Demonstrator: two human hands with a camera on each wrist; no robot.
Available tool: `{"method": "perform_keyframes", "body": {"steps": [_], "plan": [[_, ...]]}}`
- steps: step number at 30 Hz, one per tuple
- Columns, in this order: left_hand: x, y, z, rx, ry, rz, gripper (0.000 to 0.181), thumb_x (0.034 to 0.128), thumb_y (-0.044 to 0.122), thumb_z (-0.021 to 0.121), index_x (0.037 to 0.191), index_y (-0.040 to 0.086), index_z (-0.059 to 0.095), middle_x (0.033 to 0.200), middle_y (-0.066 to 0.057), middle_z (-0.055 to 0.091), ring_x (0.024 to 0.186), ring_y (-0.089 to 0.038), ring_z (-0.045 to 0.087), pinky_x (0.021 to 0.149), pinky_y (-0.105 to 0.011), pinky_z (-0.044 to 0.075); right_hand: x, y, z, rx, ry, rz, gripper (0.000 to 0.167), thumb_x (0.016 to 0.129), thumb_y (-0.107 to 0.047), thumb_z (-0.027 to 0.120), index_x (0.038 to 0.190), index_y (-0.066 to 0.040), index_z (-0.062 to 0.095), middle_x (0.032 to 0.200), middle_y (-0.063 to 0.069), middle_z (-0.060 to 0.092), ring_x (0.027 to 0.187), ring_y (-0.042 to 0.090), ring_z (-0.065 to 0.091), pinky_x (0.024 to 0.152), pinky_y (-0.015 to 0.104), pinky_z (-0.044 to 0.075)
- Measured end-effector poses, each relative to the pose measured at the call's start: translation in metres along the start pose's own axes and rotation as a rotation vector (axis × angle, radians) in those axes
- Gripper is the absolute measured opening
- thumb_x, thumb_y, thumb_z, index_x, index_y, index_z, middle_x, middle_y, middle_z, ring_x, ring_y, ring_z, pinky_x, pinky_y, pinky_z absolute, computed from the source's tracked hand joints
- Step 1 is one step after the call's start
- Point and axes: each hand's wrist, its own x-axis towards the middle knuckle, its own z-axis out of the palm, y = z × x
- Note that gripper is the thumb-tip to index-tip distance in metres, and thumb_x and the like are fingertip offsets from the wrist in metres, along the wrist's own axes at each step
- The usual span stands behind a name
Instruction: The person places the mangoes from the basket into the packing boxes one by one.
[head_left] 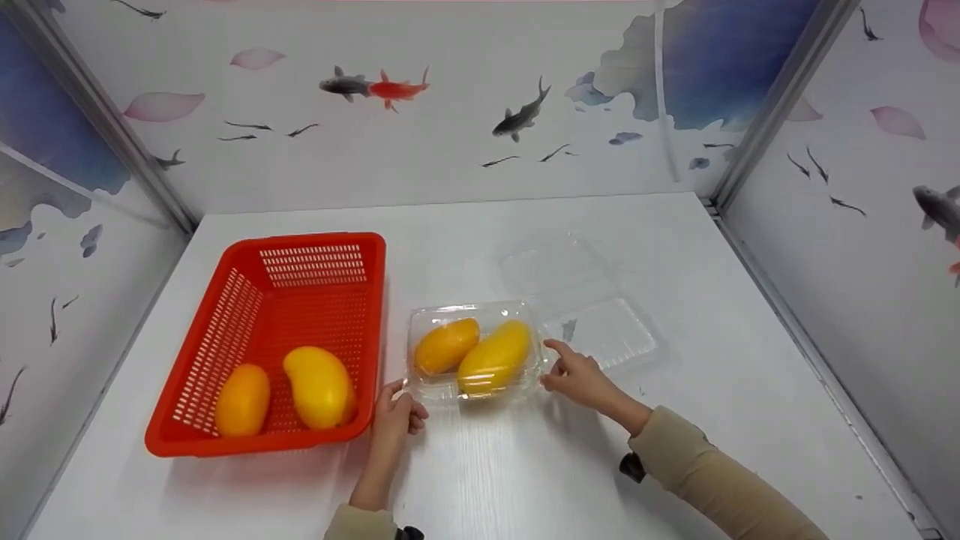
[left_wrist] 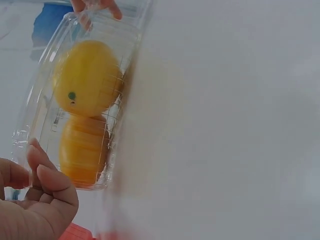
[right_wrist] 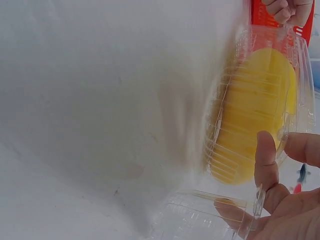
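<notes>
A clear plastic box (head_left: 441, 390) stands mid-table with two yellow mangoes inside, one deeper orange (head_left: 448, 346) and one larger and paler (head_left: 495, 358). Clear plastic covers the fruit; whether the lid is fastened cannot be told. At the box's near left corner, my left hand (head_left: 394, 416) pinches the edge between thumb and fingers, as the left wrist view also shows (left_wrist: 42, 195). On the right side, my right hand (head_left: 589, 381) holds the rim between thumb and index finger, seen closely in the right wrist view (right_wrist: 285, 190).
A red plastic basket (head_left: 300, 238) stands left of the box, holding an orange-yellow mango (head_left: 243, 401) and a yellow one (head_left: 321, 388). Behind my right hand lies another clear plastic box (head_left: 607, 330), opened flat. Printed panels (head_left: 450, 165) wall the white table on three sides.
</notes>
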Motion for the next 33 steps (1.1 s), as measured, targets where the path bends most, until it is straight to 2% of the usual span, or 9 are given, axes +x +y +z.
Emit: {"method": "perform_keyframes", "body": {"steps": [2, 5, 9, 12, 16, 20, 23, 27, 33], "plan": [[-0.003, 0.000, 0.001, 0.044, 0.019, 0.016, 0.042, 0.0934, 0.013, 0.040, 0.131, -0.004, 0.032, 0.082, -0.011, 0.059, 0.063, -0.018, 0.053, 0.061, -0.026, 0.049, 0.000, 0.000, 0.000, -0.001, -0.002, -0.004, 0.060, 0.085, -0.015, 0.061, 0.138, -0.003, 0.034, 0.073, -0.001, 0.057, 0.064, 0.013, 0.046, 0.096, 0.050, 0.029], [-0.009, 0.000, 0.005, 0.166, 0.054, 0.064, 0.047, 0.0943, 0.018, 0.044, 0.135, -0.001, 0.029, 0.114, -0.021, 0.052, 0.092, -0.030, 0.057, 0.082, -0.038, 0.050, -0.001, 0.000, 0.001, 0.004, -0.005, -0.002, 0.060, 0.085, -0.014, 0.061, 0.138, -0.003, 0.034, 0.072, -0.001, 0.057, 0.064, 0.013, 0.046, 0.077, 0.036, 0.039], [-0.019, 0.003, 0.012, 0.394, 0.080, 0.209, 0.060, 0.0909, 0.019, 0.053, 0.140, 0.001, 0.023, 0.140, -0.022, 0.028, 0.126, -0.038, 0.032, 0.102, -0.051, 0.032, -0.001, -0.002, 0.001, 0.018, -0.005, 0.014, 0.061, 0.084, -0.012, 0.061, 0.138, -0.004, 0.034, 0.072, 0.001, 0.058, 0.063, 0.013, 0.046, 0.060, 0.025, 0.040], [-0.026, 0.007, 0.020, 0.593, 0.096, 0.364, 0.065, 0.0864, 0.017, 0.060, 0.140, -0.001, 0.027, 0.144, -0.021, 0.023, 0.132, -0.039, 0.020, 0.107, -0.054, 0.021, 0.000, -0.002, 0.001, 0.025, -0.006, 0.025, 0.060, 0.085, -0.012, 0.061, 0.138, -0.005, 0.033, 0.073, 0.001, 0.058, 0.063, 0.013, 0.047, 0.059, 0.024, 0.041], [-0.038, 0.010, 0.034, 0.853, 0.076, 0.574, 0.058, 0.0812, 0.015, 0.065, 0.133, 0.001, 0.043, 0.145, -0.021, 0.027, 0.134, -0.046, 0.013, 0.105, -0.061, 0.015, -0.001, -0.001, 0.002, 0.049, 0.004, 0.024, 0.060, 0.085, -0.013, 0.062, 0.138, -0.004, 0.034, 0.074, 0.002, 0.059, 0.064, 0.013, 0.047, 0.060, 0.025, 0.041], [-0.049, 0.011, 0.049, 1.054, 0.013, 0.718, 0.055, 0.0776, 0.017, 0.069, 0.128, 0.008, 0.051, 0.145, -0.017, 0.031, 0.131, -0.051, 0.015, 0.101, -0.065, 0.017, -0.003, 0.000, 0.003, 0.068, 0.042, 0.015, 0.060, 0.084, -0.015, 0.062, 0.137, -0.005, 0.036, 0.078, 0.000, 0.060, 0.073, 0.016, 0.049, 0.065, 0.028, 0.040], [-0.052, 0.014, 0.058, 1.156, -0.051, 0.754, 0.059, 0.0773, 0.021, 0.070, 0.131, 0.011, 0.049, 0.146, -0.015, 0.030, 0.130, -0.052, 0.017, 0.101, -0.065, 0.020, -0.004, 0.001, 0.005, 0.065, 0.084, 0.002, 0.056, 0.085, -0.016, 0.061, 0.135, -0.005, 0.039, 0.085, 0.001, 0.062, 0.085, 0.019, 0.053, 0.073, 0.034, 0.044], [-0.050, 0.019, 0.067, 1.240, -0.136, 0.707, 0.067, 0.0781, 0.025, 0.071, 0.137, 0.010, 0.042, 0.148, -0.013, 0.026, 0.132, -0.050, 0.016, 0.098, -0.065, 0.025, -0.004, 0.002, 0.007, 0.077, 0.108, -0.024, 0.050, 0.086, -0.014, 0.059, 0.133, -0.004, 0.043, 0.097, 0.008, 0.066, 0.096, 0.025, 0.058, 0.083, 0.042, 0.047], [-0.037, 0.029, 0.072, 1.339, -0.139, 0.629, 0.074, 0.0790, 0.029, 0.070, 0.141, 0.009, 0.034, 0.149, -0.011, 0.023, 0.133, -0.047, 0.015, 0.098, -0.064, 0.027, -0.004, 0.005, 0.007, 0.074, 0.131, -0.105, 0.044, 0.088, -0.011, 0.058, 0.130, -0.004, 0.045, 0.114, 0.014, 0.062, 0.112, 0.030, 0.054, 0.093, 0.049, 0.042]]}}
